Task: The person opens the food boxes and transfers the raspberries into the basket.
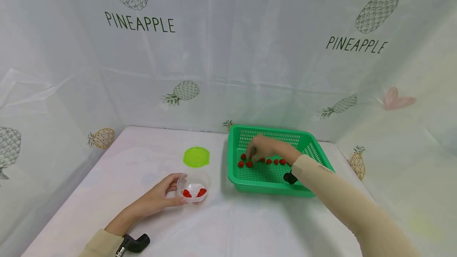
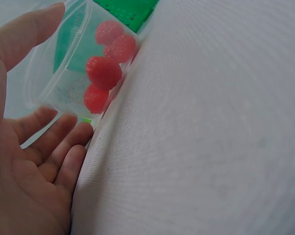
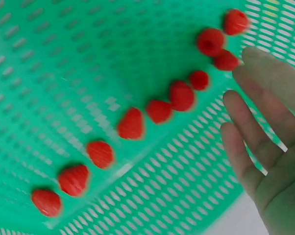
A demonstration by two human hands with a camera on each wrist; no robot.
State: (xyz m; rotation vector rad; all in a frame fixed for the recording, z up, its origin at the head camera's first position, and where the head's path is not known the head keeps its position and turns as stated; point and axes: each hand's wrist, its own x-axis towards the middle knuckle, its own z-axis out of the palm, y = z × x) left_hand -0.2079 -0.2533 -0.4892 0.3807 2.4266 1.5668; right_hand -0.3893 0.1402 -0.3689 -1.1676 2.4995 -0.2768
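My left hand [image 1: 157,198] holds a clear plastic tub [image 1: 194,188] on the table, thumb on the near side and fingers round the far left. A few red raspberries [image 2: 104,73] lie at the bottom of the tub, seen through its wall in the left wrist view. Over at the right, my right hand [image 1: 265,147] reaches down into a green basket [image 1: 275,189]. Several raspberries [image 3: 181,96] lie in a row along the basket's floor. In the right wrist view the fingers are spread and slightly bent beside the upper raspberries, with nothing between them.
A lime-green round lid [image 1: 196,157] lies flat on the table [image 1: 228,225] behind the tub. A pale curtain [image 1: 228,50] printed with pineapples hangs right behind the basket. Black wrist devices [image 1: 136,243] sit on both arms.
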